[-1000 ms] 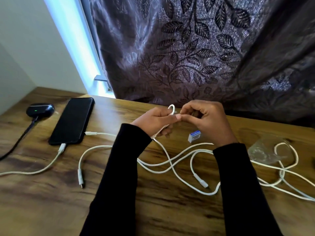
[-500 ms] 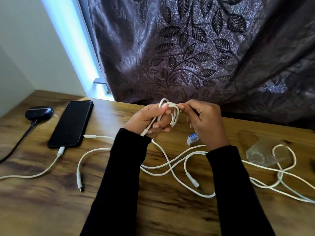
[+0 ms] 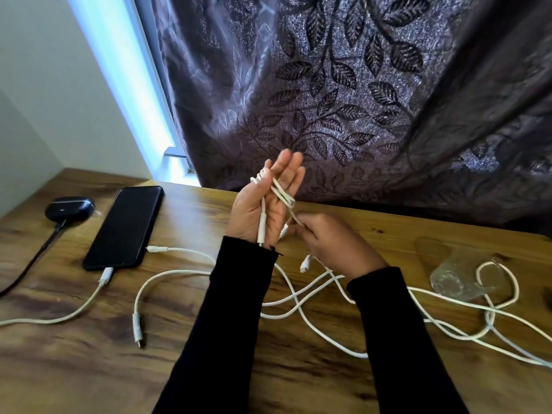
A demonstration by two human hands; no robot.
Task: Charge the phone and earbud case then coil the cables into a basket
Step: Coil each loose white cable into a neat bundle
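White cable (image 3: 282, 195) wraps left hand (image 3: 263, 204); right hand (image 3: 331, 243) pinches it.

Table (image 3: 89, 369) wood-grain, low sheen; phone (image 3: 125, 227) glossy black glass; earbud case (image 3: 69, 207) glossy black plastic; white cables (image 3: 298, 297) smooth matt rubbery plastic; curtain (image 3: 358, 100) woven cloth, shimmery leaf pattern; sleeves (image 3: 221, 324) matt black knit; clear crinkled plastic wrapper (image 3: 457, 279).
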